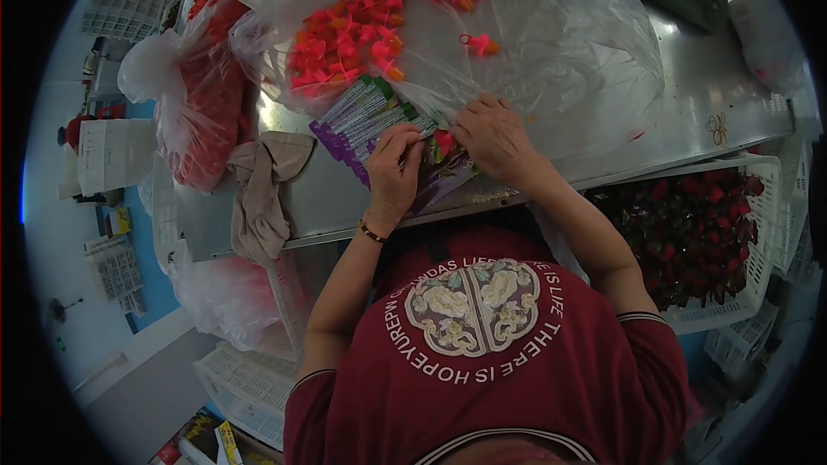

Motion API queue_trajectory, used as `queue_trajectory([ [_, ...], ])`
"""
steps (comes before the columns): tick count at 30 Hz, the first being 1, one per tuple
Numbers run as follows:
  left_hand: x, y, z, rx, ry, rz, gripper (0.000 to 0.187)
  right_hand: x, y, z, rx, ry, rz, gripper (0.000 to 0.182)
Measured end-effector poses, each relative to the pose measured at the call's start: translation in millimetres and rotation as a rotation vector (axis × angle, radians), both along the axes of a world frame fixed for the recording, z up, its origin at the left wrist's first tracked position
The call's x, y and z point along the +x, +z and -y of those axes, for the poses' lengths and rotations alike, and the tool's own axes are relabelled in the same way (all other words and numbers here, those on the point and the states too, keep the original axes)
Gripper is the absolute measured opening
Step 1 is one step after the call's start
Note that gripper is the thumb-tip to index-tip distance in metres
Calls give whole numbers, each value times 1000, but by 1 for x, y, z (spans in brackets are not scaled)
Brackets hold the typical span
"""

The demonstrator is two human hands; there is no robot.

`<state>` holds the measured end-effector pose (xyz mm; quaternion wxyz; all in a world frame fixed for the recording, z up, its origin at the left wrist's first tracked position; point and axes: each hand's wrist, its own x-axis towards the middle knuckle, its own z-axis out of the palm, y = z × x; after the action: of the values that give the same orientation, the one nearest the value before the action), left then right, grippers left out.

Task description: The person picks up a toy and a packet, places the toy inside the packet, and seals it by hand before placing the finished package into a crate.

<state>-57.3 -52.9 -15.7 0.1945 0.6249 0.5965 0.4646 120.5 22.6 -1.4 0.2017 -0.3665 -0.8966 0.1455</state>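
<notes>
My left hand point(394, 174) is pinched at the edge of a printed packet point(455, 174) by the table's front edge. A small red piece point(444, 143) shows at this packet, between my two hands. My right hand point(500, 139) is closed at the packet's right side, its fingers curled and partly hiding what they grip. Beside my left hand, a fanned stack of purple and green printed packets point(349, 131) lies flat. Beyond it is a pile of red and orange pacifier-shaped pieces point(349, 34) on clear plastic sheeting point(568, 60). One such piece point(480, 45) lies apart.
A beige cloth point(269, 194) hangs over the table's front edge point(319, 237). At the right stands a white crate point(762, 241) of dark red wrapped pieces. Bags of red pieces point(207, 112) are at the left. Rubber bands point(717, 129) lie on the metal table.
</notes>
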Motion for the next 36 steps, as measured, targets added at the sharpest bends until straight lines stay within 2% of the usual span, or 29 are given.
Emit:
queue_trajectory([
  [3,1,0,-2,12,-10,12,8,-4,3,4,-44,-29,-65,11],
  [5,3,2,-3,2,3,37,8,-5,6,6,158,76,-109,13],
  [8,6,9,-3,-40,15,99,8,-2,7,3,228,108,-66,13],
  [12,9,8,-4,3,3,118,9,-1,9,3,188,97,-81,11],
  [14,11,10,-6,36,7,138,9,-7,1,9,-327,-132,-447,8],
  [15,11,12,-7,58,22,138,9,-9,-3,10,-322,-130,-447,8],
  [17,12,15,-9,88,34,137,9,-12,-8,11,-541,-250,-507,8],
  [18,14,16,-9,63,32,168,9,-13,-6,14,-537,-249,-506,8],
  [20,14,16,-9,42,30,200,9,-15,-2,17,-83,-78,-410,10],
  [22,13,14,-11,115,21,90,9,-14,1,14,13,-44,-390,12],
  [24,11,15,-12,108,33,123,9,-11,4,9,106,-13,-368,14],
  [26,8,17,-14,102,47,155,8,-8,11,4,-444,87,-453,17],
  [27,7,18,-16,128,62,129,9,-7,16,4,-437,88,-452,17],
  [29,9,21,-15,156,77,106,9,-6,24,4,-585,60,-398,18],
  [30,13,28,-14,86,49,170,9,-6,23,2,-579,62,-396,18],
  [32,15,43,-17,23,19,235,9,-6,20,-2,-83,45,-394,16],
  [35,4,53,-24,78,-101,275,17,6,44,-10,-66,163,-308,14],
  [36,-4,51,-28,-55,-192,292,21,5,48,-13,-45,162,-307,14],
])
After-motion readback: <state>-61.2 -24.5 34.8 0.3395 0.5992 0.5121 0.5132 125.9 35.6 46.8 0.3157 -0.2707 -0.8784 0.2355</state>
